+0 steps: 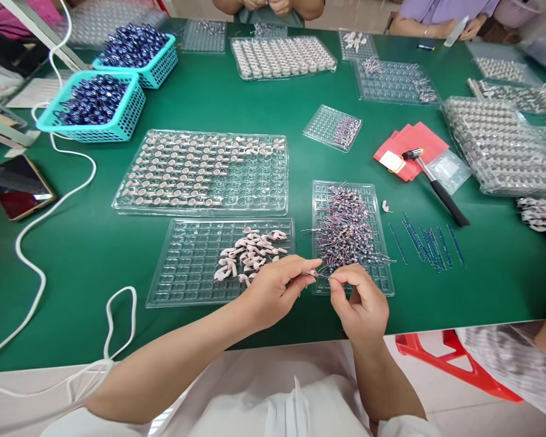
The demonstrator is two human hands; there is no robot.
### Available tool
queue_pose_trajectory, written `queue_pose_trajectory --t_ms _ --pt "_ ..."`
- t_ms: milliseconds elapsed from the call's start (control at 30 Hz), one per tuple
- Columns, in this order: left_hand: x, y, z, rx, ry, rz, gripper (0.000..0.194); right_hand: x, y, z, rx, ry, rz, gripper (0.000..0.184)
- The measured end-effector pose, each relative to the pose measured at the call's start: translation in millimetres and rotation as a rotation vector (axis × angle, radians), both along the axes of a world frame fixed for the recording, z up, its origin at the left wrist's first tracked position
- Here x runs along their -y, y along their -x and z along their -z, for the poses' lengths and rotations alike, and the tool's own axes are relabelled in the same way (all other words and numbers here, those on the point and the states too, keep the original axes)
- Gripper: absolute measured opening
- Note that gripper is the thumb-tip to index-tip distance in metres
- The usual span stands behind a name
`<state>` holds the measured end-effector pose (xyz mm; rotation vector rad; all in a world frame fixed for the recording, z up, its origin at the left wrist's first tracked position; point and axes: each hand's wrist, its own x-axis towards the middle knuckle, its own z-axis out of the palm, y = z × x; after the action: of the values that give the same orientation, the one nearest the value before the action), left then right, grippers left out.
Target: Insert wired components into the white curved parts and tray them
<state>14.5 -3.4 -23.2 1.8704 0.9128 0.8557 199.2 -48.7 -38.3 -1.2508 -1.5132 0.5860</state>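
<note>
My left hand is closed on a small white earbud shell, mostly hidden by the fingers. Thumb and forefinger of my right hand pinch a thin wire that runs to the shell. Just beyond the fingers, a heap of small wired parts fills much of a clear plastic tray. Under and left of my left forearm lies another clear tray, with loose white earbud shells at its right side. Farther back, a larger tray holds rows of shells, its lower right pockets bare.
Blue-green baskets of shiny dark blue pieces stand back left, near a phone and white cable. On the right are a black-handled hammer, red sheets, blue strips and stacked trays. Co-workers sit around the table.
</note>
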Motion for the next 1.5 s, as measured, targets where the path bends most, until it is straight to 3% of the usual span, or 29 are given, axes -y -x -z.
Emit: queue_pose_trajectory --t_ms 333,533,733,1100,1500 --pt "0.2 -2.0 9.2 -0.044 -0.253 0.016 0.033 -1.0 1.5 -1.3 0.070 -0.011 -0.032 0.019" --pt "3.0 -2.0 7.8 -0.116 -0.159 0.005 0.036 -2.1 3.4 1.4 0.142 -0.043 -0.060 0.019" --pt "1.8 -0.9 -3.3 -0.213 -0.054 -0.028 0.006 -1.9 0.9 2.4 0.170 -0.010 -0.073 0.021" --pt "-3.1 0.9 5.1 -0.083 -0.282 -0.051 0.008 -1.0 -0.9 1.6 0.190 0.034 -0.055 0.015" --pt "-4.3 -1.1 8.8 -0.085 -0.415 -0.049 0.010 -1.5 -0.4 1.0 0.205 0.035 -0.075 0.015"
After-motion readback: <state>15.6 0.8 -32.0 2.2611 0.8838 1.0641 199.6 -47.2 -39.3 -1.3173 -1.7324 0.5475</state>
